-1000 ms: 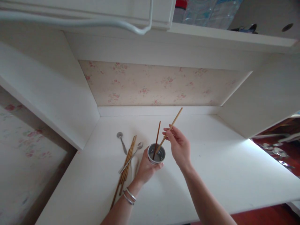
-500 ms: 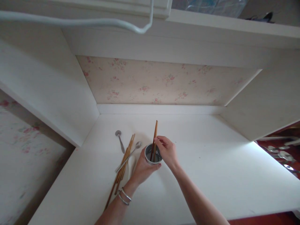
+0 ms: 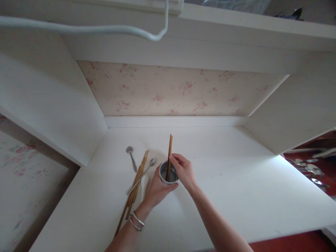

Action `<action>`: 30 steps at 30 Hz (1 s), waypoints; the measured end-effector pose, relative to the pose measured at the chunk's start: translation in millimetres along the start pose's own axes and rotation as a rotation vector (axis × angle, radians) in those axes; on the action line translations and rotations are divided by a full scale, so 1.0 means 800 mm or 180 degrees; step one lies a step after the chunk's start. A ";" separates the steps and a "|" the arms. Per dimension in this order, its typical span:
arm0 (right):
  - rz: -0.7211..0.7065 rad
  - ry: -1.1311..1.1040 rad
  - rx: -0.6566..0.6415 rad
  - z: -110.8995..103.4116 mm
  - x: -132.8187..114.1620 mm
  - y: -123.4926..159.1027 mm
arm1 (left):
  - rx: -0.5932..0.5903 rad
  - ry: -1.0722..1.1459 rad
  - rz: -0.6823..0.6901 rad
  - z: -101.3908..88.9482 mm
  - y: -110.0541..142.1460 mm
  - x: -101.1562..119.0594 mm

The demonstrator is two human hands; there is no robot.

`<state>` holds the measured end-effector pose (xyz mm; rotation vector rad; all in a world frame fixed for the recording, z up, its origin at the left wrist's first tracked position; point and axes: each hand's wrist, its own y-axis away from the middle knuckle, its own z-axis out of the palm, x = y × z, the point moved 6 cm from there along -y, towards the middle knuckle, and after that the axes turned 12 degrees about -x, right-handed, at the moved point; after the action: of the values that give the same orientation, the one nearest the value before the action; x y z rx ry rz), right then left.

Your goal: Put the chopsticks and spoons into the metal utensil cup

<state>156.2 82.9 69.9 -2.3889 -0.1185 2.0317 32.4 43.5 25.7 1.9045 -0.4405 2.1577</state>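
Note:
My left hand (image 3: 159, 189) is wrapped round a grey utensil holder (image 3: 164, 170) with small holes in its wall. Between the fingertips of my right hand (image 3: 183, 170) is a pair of wooden chopsticks (image 3: 170, 147), their lower ends inside the holder and their tops sticking up. Left of the holder lie several more chopsticks (image 3: 136, 185) in a loose bundle. A long-handled metal spoon (image 3: 143, 174) rests across them. Close to my left hand, partly hidden by it, is a white spoon (image 3: 144, 185). A shorter metal spoon (image 3: 132, 159) lies farther left.
The white desk (image 3: 223, 196) is bounded by side panels and a floral-papered back wall (image 3: 178, 91). A shelf (image 3: 236, 28) overhangs it, with a white cable (image 3: 105, 29) in front. At the far right, several metal utensils (image 3: 312, 169) lie lower down on something red.
The two chopsticks now stand more upright and slightly apart at their tops, with my right hand still on them. The whole view has shifted slightly.

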 end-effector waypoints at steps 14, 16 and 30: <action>0.0034 -0.0834 -0.0314 -0.006 0.023 0.025 | -0.0067 -0.0045 -0.0028 0.003 0.001 0.008; -0.0184 -0.0958 -0.0558 -0.001 0.033 0.042 | -0.0127 -0.0101 0.0012 0.004 0.002 0.013; -0.0398 -0.0792 -0.0525 0.016 0.058 0.068 | 0.0279 -0.1637 -0.0159 -0.037 0.057 0.046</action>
<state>154.1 31.0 19.0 -2.1358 -0.4405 2.3310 -16.4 11.5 55.5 2.4885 -0.3821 1.6608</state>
